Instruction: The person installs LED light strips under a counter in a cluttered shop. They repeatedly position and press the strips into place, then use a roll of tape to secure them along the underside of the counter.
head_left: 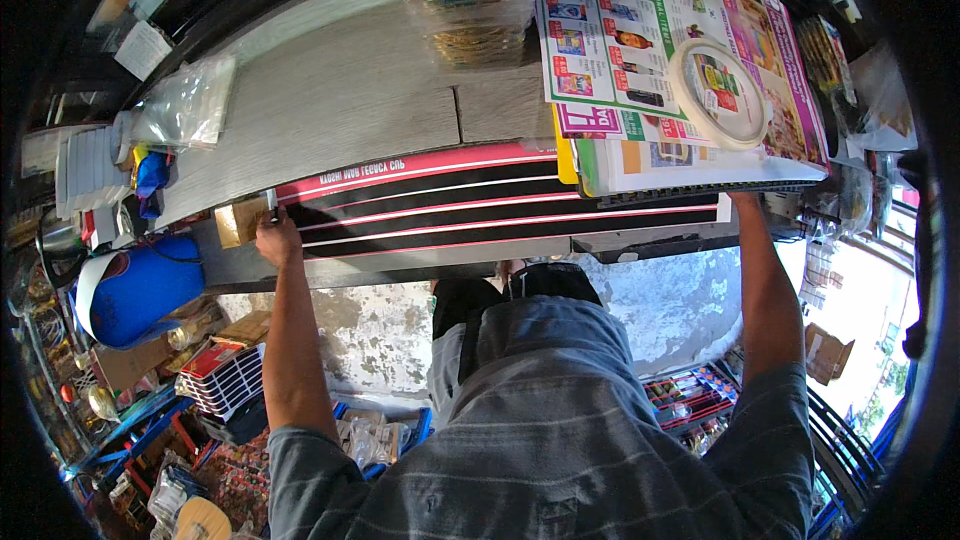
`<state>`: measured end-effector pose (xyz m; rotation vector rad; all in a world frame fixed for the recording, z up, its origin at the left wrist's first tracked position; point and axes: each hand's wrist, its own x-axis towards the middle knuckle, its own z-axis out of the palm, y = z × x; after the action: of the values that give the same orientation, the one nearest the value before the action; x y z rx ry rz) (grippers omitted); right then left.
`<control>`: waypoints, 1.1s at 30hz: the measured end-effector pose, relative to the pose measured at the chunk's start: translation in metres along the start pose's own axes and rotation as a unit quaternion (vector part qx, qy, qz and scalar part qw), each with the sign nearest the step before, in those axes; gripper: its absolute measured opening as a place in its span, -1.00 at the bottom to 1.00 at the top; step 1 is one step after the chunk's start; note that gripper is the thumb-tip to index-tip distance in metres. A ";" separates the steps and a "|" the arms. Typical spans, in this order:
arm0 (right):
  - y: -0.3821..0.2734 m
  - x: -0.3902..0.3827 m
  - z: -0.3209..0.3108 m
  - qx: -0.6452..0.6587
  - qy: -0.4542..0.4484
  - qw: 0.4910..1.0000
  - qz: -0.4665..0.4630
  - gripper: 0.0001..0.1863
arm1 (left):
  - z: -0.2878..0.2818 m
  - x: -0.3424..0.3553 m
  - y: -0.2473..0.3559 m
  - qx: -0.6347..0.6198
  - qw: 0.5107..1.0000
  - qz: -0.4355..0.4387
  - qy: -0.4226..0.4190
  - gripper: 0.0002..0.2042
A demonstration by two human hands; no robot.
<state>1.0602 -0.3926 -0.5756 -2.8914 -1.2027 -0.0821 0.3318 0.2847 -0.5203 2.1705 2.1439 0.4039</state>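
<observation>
A long sheet (430,205) printed with black, red and white stripes lies across the grey tabletop along its near side. At its left end, my left hand (280,240) is closed, with a small dark-and-white thing poking up past its fingers that I cannot make out. Beside that hand sits a small brown block (238,224). My right hand (743,201) is at the sheet's right end, its fingers hidden by a stack of papers. Colourful printed flyers (620,30) top this stack and overlap the sheet. On them rests a cream ring-shaped roll (676,90).
Gold-coloured items in clear plastic (465,0) stand at the tabletop's far side. Clear plastic bags (190,105) and white stacked pieces (90,170) lie at left. A blue container (150,290) is by the left edge. Crates (225,390) with assorted goods stand below.
</observation>
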 end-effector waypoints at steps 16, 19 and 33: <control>0.040 0.004 0.040 0.090 0.045 0.993 0.058 -0.44 | -0.003 -0.007 0.012 -0.046 0.996 -0.058 0.043 -0.58; 0.046 0.002 0.046 0.106 0.046 0.991 0.067 -0.44 | -0.003 -0.012 0.006 -0.059 0.996 -0.033 0.049 -0.63; 0.087 -0.005 0.064 0.211 0.077 0.971 0.084 -0.42 | -0.010 -0.011 0.004 -0.030 0.988 0.152 -0.014 -0.61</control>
<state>1.1213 -0.4558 -0.6388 -2.5445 -0.8274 -0.0407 0.3340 0.2720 -0.5117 2.4575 1.7618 0.4466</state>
